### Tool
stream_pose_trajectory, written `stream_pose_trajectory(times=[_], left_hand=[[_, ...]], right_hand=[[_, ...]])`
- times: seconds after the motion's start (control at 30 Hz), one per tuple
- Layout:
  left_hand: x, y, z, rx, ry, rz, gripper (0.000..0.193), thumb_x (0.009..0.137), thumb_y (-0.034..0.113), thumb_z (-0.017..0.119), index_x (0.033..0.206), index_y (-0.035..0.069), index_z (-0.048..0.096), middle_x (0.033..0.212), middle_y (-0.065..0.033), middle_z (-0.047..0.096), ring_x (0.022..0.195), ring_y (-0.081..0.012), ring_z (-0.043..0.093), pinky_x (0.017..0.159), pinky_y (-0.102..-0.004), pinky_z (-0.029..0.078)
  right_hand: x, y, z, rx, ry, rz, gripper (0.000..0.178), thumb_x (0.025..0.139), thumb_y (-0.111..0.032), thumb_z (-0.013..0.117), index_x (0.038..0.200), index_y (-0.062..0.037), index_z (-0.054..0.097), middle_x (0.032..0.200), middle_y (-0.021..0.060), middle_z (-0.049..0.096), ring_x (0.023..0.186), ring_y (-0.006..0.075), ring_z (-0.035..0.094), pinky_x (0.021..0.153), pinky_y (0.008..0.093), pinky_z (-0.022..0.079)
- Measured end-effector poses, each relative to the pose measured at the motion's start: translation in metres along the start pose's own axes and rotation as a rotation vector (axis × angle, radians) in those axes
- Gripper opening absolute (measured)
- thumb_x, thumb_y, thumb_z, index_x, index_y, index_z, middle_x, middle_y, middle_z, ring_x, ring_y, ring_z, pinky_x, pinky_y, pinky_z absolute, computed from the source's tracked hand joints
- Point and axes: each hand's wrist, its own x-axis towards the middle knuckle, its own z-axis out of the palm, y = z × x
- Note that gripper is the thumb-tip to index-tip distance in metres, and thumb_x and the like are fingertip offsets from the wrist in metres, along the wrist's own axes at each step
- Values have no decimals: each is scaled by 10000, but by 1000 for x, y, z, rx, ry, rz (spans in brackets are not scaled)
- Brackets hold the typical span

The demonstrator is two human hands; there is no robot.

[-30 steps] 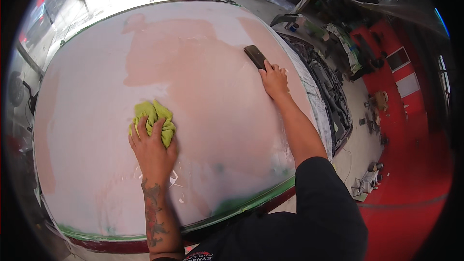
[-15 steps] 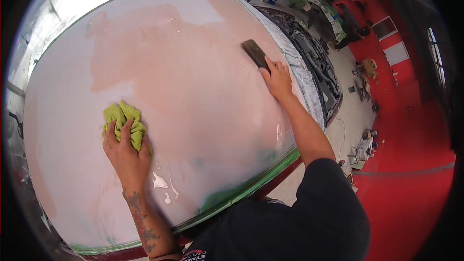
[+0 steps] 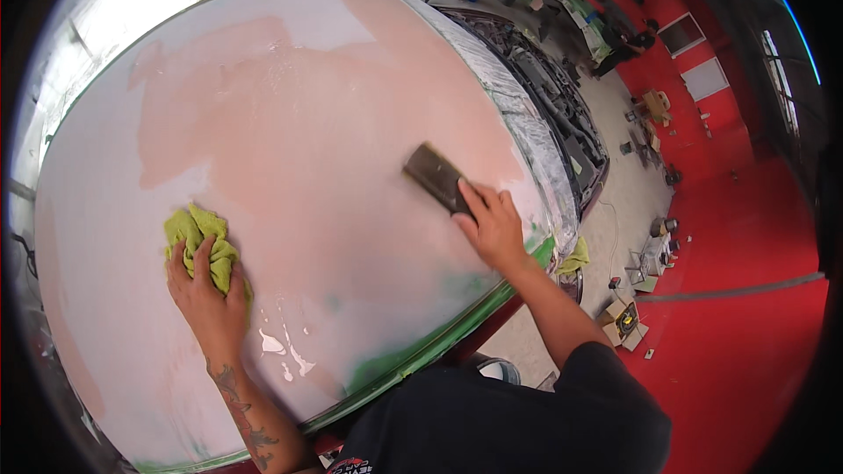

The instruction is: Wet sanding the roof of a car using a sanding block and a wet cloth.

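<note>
A car roof [image 3: 290,140] spreads before me, primed pale grey-white with pinkish patches and wet in places. Green tape runs along its near edge. My right hand [image 3: 496,226] is closed on one end of a dark sanding block [image 3: 430,175], which lies against the right part of the roof. On the left, a crumpled yellow-green cloth [image 3: 195,233] rests on the surface under my left hand [image 3: 209,298], whose curled fingers grip it. Small puddles of water [image 3: 274,344] sit to the right of my left wrist.
Clear masking sheet [image 3: 500,79] borders the roof's right side, beside an exposed engine bay [image 3: 549,92]. Below the near edge stands a bucket [image 3: 500,370]. Another yellow-green cloth [image 3: 575,257] hangs near the front corner. An open cardboard box [image 3: 622,323] sits on the floor by a red wall [image 3: 729,228].
My right hand has drawn the sanding block back toward me, from the far right of the roof. My left hand stays on the cloth; the view has shifted slightly.
</note>
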Motion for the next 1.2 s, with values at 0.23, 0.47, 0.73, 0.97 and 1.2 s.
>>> stream_pose_trajectory(times=[0.23,0.47,0.73,0.97,1.2], left_hand=[[5,7,10,-42,-9,25,495,872,175,738,1355,132,636,1518,-239,438,1413,-480,369,1186,-563,300],[6,11,-8,-65,28,-4,602,835,249,809,1381,92,610,1511,-240,439,1405,-467,377,1185,-560,305],[57,38,18,-122,-62,-9,323,763,145,824,1029,12,697,1134,-170,631,1093,-379,602,905,-468,518],[112,209,71,-270,-180,422,267,763,197,783,907,22,643,989,-151,651,919,-390,650,809,-470,529],[134,302,108,-243,-348,572,369,743,290,799,991,49,673,1021,-116,670,947,-350,682,813,-469,554]], right_hand=[[122,95,56,-121,-36,322,533,975,-383,645,1434,-117,593,1278,114,644,1051,389,566,933,455,490],[-8,14,5,9,-4,98,591,901,-347,743,1429,-121,605,1337,125,614,994,343,558,882,431,491],[113,108,55,-49,88,236,520,962,-403,665,1382,-101,624,1240,85,645,1054,342,560,933,432,500],[64,74,41,4,63,162,630,875,-425,741,1403,-114,599,1269,102,625,1020,338,565,871,445,508],[-29,16,-10,47,-25,99,650,837,-403,776,1405,-136,607,1306,80,590,1007,312,562,845,431,496]])
